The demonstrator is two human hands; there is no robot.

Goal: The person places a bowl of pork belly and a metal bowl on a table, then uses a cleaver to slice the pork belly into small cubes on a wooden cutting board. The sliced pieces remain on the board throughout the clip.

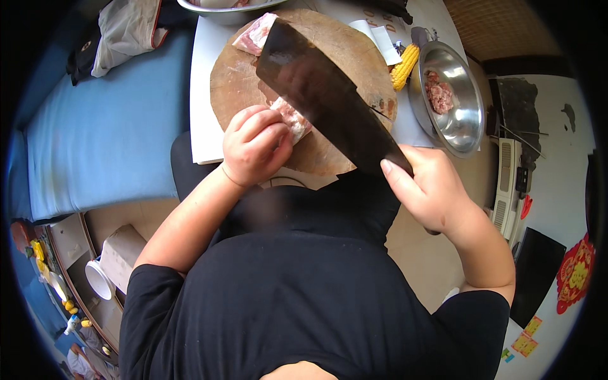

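Observation:
My right hand (430,183) grips the handle of a broad, dark cleaver (323,95). Its blade slants up and left above the round wooden chopping board (342,38). Curled on the board's near left part, my left hand (258,140) holds a piece of pale pink raw meat (292,119), which the blade partly overlaps in view. Whether the edge touches that meat I cannot tell. A second chunk of raw meat (254,35) lies at the board's far left edge, close to the blade's tip.
Right of the board, a metal bowl (465,120) contains chopped meat (438,95). A corn cob (405,66) and white paper (379,41) lie between them on the white table (206,136). Another metal bowl (231,11) stands at the far edge. A blue couch (114,133) is at left.

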